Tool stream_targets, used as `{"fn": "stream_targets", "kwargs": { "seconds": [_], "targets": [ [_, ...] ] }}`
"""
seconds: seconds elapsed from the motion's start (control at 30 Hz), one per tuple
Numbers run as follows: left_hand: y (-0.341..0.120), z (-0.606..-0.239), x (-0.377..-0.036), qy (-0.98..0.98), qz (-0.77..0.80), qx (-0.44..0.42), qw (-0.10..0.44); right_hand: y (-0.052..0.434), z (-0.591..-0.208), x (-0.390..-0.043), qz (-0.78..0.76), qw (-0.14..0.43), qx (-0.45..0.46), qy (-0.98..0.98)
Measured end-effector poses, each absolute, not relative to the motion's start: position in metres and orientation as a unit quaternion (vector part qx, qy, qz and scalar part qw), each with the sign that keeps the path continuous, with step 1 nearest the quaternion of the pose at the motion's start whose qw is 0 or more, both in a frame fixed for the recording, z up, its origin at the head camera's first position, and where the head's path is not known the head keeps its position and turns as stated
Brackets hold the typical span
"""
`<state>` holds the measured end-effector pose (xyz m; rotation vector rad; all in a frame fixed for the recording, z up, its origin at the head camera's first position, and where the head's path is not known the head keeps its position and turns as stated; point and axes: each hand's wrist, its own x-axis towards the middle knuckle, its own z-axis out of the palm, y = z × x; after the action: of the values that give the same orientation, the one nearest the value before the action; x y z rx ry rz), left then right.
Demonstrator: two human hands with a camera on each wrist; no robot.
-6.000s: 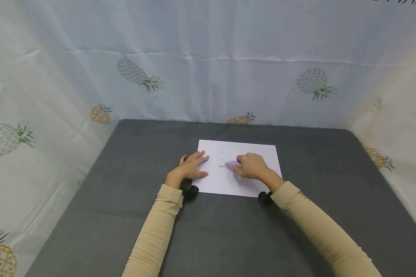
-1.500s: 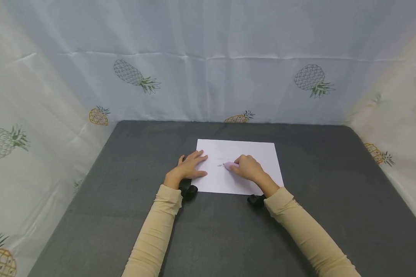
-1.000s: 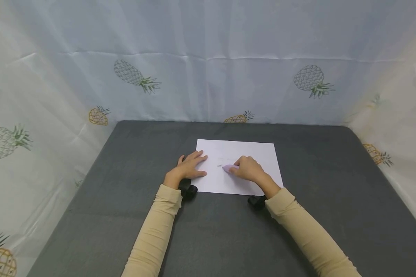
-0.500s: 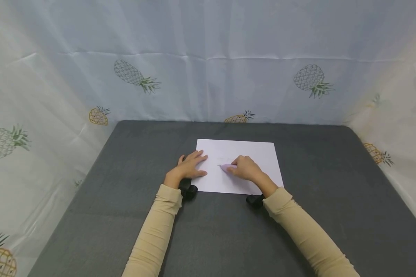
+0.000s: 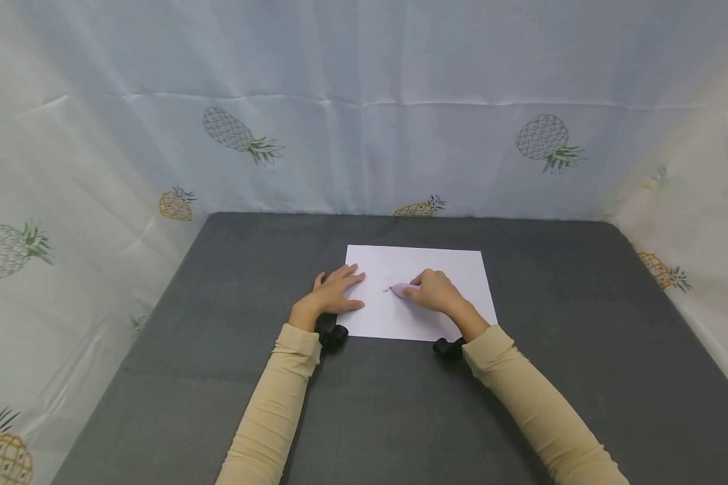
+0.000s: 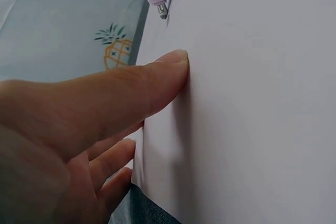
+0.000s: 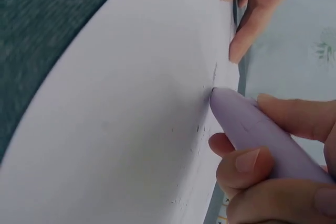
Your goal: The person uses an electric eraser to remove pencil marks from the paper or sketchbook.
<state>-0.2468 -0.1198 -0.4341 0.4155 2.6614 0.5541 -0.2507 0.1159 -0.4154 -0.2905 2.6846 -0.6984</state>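
A sheet of white paper (image 5: 418, 259) lies on the dark table. My left hand (image 5: 334, 293) rests on its left side, fingers spread, the thumb flat near the edge in the left wrist view. In my right hand (image 5: 439, 294) I grip a thick lavender electric eraser (image 7: 257, 135), fingers and thumb curled round its body. Its narrow metal tip (image 6: 162, 10) points left and down at the paper. Just left of the tip is a short dark mark (image 5: 385, 290). Small dark specks (image 7: 198, 128) are scattered over the sheet in the right wrist view.
The grey-black tabletop (image 5: 364, 411) spreads around the paper. White curtains with pineapple prints (image 5: 364, 148) hang behind the table and at both sides. Black wrist devices (image 5: 334, 337) sit under both wrists.
Since half a second ago the eraser tip has shifted slightly right, uncovering the dark mark. Compared with six seconds ago, the right wrist is farther left and the mark looks shorter. The left hand stays put.
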Motion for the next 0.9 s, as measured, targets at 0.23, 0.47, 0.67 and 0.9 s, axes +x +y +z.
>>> {"fn": "stream_targets", "kwargs": {
  "seconds": [0.23,0.47,0.67,0.9],
  "targets": [
    [-0.1211,-0.4365,-0.2476,0.95,0.196,0.148,0.193,0.1152,-0.4105,-0.2475,-0.27,0.22,-0.089,0.933],
    [-0.1211,-0.4352,-0.2471,0.95,0.196,0.151,0.192,0.1153,-0.4126,-0.2484,-0.282,0.216,-0.082,0.931],
    [-0.122,-0.4345,-0.247,0.95,0.196,0.152,0.192,0.1135,-0.4104,-0.2463,-0.282,0.223,-0.071,0.931],
    [-0.1201,-0.434,-0.2467,0.949,0.198,0.152,0.191,0.1101,-0.4106,-0.2455,-0.282,0.222,-0.067,0.931]
  ]
}}
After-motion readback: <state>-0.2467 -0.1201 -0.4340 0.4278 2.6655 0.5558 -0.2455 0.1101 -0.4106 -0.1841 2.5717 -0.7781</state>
